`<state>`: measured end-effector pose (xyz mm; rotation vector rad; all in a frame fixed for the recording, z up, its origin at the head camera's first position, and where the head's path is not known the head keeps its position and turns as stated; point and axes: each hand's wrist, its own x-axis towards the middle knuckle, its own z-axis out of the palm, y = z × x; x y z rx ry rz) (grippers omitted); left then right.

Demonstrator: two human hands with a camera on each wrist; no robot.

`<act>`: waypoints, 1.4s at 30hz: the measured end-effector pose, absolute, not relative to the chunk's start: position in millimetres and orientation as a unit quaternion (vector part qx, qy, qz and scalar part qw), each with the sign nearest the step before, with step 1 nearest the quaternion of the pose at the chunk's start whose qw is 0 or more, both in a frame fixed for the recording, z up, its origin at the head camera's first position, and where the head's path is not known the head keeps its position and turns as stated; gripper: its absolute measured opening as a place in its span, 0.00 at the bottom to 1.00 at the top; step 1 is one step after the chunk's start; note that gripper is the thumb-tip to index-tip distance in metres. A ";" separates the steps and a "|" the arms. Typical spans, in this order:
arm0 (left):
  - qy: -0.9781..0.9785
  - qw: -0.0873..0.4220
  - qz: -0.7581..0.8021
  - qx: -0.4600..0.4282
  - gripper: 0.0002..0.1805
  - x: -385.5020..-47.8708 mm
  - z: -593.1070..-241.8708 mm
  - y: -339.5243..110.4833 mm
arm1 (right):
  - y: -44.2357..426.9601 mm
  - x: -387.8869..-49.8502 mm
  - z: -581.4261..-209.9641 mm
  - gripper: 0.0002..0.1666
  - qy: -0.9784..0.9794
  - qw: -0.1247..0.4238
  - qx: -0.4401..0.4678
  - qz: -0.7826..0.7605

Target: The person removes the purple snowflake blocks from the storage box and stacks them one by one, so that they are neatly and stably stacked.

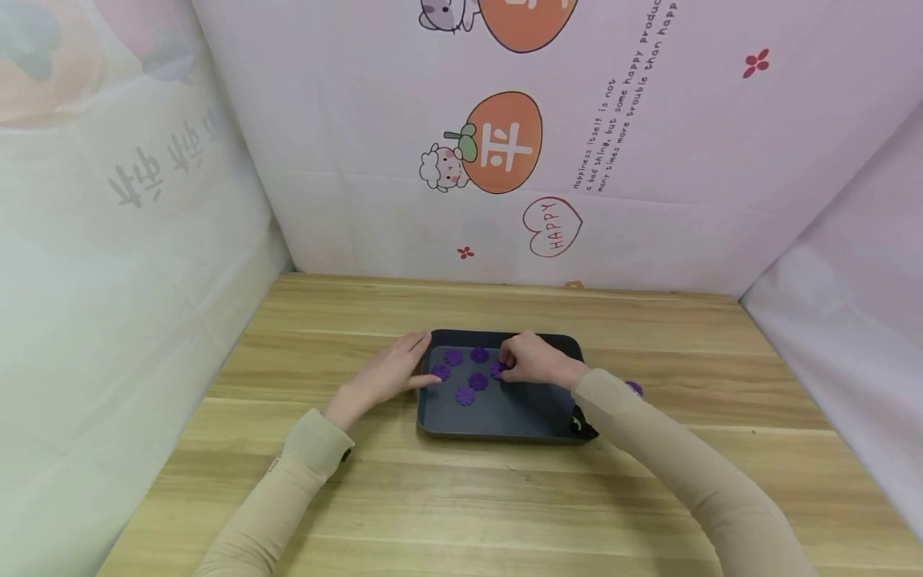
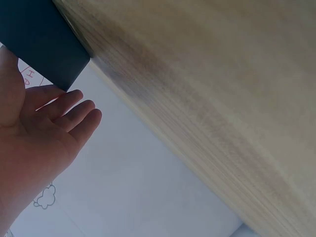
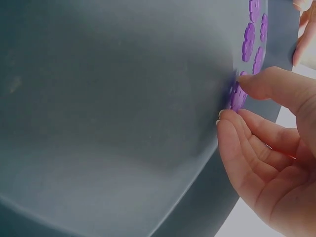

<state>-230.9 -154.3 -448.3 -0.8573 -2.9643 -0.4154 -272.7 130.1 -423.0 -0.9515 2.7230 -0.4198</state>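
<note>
Disc (image 3: 238, 96): in the tray (image 1: 505, 417), right of the other discs (image 1: 478, 382); round, so I read no long axis.
Right hand (image 1: 534, 358): nearer; I see thumb and forefinger pinching the disc, just left of the palm.
Left hand (image 1: 389, 370): at the tray's left rim, thumb spread from fingers.
Outer disc (image 1: 634, 386): right of the tray, part-hidden.

A pale wood-grain counter (image 1: 461, 501) meets a pinkish-white back wall (image 1: 346, 120) printed sideways with orange fruit (image 1: 502, 143), a red-outlined heart (image 1: 553, 227) and English lettering (image 1: 626, 104). Creased whitish fabric covers the left wall (image 1: 108, 280) and right wall (image 1: 851, 272), grey characters (image 1: 166, 164) marking the left. Soft light leaves faint shadows on the wood.
</note>
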 end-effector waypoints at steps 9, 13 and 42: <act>-0.950 0.019 -0.136 -0.280 0.47 -230.2 -448.5 -154.7 | 139.1 -272.0 -421.3 0.14 0.931 0.110 -0.314 -0.152; -0.949 0.022 -0.137 -0.282 0.47 -230.2 -447.9 -154.5 | 142.9 -271.2 -418.9 0.15 0.932 0.108 -0.309 -0.158; -0.954 0.047 -0.072 -0.288 0.46 -230.4 -446.7 -153.1 | 184.3 -265.8 -404.2 0.13 0.937 0.088 -0.289 -0.173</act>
